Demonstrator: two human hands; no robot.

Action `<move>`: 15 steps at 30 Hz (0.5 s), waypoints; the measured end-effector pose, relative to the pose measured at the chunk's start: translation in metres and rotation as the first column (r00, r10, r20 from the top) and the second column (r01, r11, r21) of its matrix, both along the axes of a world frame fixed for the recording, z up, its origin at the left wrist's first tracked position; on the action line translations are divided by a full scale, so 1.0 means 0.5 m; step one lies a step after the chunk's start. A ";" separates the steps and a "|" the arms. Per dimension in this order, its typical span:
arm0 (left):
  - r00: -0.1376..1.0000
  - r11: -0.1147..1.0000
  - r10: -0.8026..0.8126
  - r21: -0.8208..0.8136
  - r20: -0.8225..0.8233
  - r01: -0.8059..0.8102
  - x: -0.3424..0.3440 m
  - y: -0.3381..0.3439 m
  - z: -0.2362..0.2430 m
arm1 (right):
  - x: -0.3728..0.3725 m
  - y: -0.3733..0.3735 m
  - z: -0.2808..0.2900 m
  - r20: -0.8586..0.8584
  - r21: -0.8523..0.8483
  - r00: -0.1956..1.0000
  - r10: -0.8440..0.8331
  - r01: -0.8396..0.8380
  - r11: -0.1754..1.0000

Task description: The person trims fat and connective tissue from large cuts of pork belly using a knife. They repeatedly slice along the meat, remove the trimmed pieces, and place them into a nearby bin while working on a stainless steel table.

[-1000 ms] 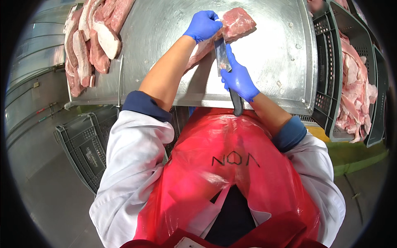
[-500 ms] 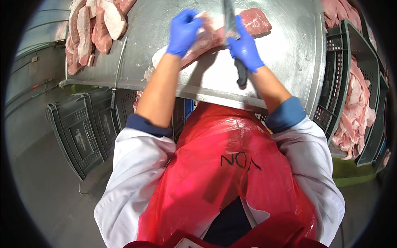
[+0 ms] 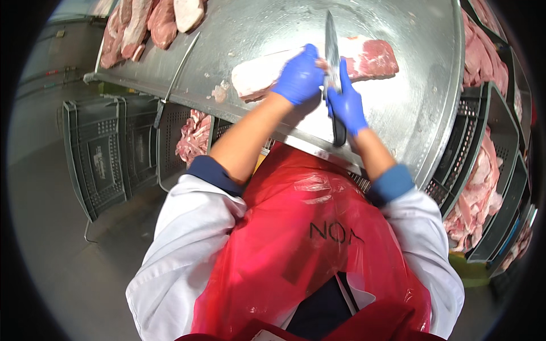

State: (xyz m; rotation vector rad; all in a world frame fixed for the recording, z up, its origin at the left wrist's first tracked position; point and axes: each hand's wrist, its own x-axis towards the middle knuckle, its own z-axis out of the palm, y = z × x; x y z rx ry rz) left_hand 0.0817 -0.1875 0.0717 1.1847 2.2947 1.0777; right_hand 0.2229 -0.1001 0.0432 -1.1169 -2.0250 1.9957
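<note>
Slab of meat [image 3: 372,59] on a metal surface [image 3: 415,108], viewed from above. The slab lies flat, extended from left to right; pale fat covers much of its left part, while red flesh shows at its right end.

Right hand [image 3: 348,105], gloved in blue: fingers wrapped round the dark handle of a knife [image 3: 331,45], index finger laid forward along the blade. The blade points away from the person and overlaps the slab in this view; whether its edge touches the meat cannot be told.

Left hand [image 3: 300,77], likewise gloved: fingers clenched over the slab just beside the blade, apparently pinching a small pinkish scrap [image 3: 322,65]. Whether the scrap is joined to the slab is too small to tell.

Step in hand, as judged from the grip and the paired hands: trimming of the slab. The next move would call for the scrap to be freed and laid aside, the left fingers clear of the edge, and the blade set shallow against the fat, so that little flesh is lost.

Surroundings: further cuts [image 3: 133,25] lie at the far left of the surface; a thin rod [image 3: 181,68] slants across its near edge. At right, a dark crate [image 3: 479,133] holds pale trimmings [image 3: 478,196].
</note>
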 end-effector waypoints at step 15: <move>0.970 0.983 0.176 0.072 -0.165 -0.166 0.146 0.078 0.012 | 0.050 -0.102 -0.256 -0.491 -0.226 0.870 -0.047 -0.076 0.971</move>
